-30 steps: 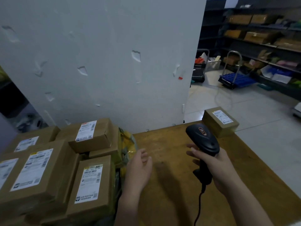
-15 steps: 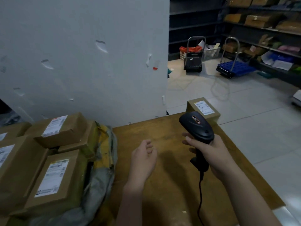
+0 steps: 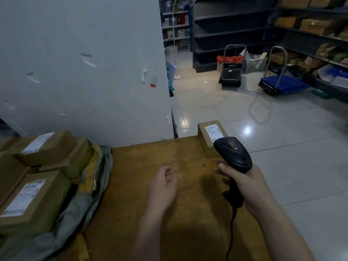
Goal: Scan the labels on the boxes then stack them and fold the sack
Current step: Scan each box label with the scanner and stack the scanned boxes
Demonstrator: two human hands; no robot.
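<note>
My right hand (image 3: 246, 187) grips a black corded barcode scanner (image 3: 233, 157) by its handle, head pointing away and to the left. Just beyond it a single brown box (image 3: 209, 136) with a white label sits at the far right corner of the wooden table (image 3: 139, 185). My left hand (image 3: 163, 183) hovers over the table's middle, empty, fingers loosely curled. At the left, several labelled brown boxes (image 3: 37, 196) lie piled on a grey and yellow sack (image 3: 94, 178).
A white wall panel (image 3: 84, 63) stands right behind the table. Beyond the table's right edge is tiled floor with two hand carts (image 3: 231, 70) and dark shelves (image 3: 310, 29) holding cartons.
The view has swung to the right, so the box pile has slid to the left edge. Both hands keep roughly the same pose; the scanner has come closer to the single box.
</note>
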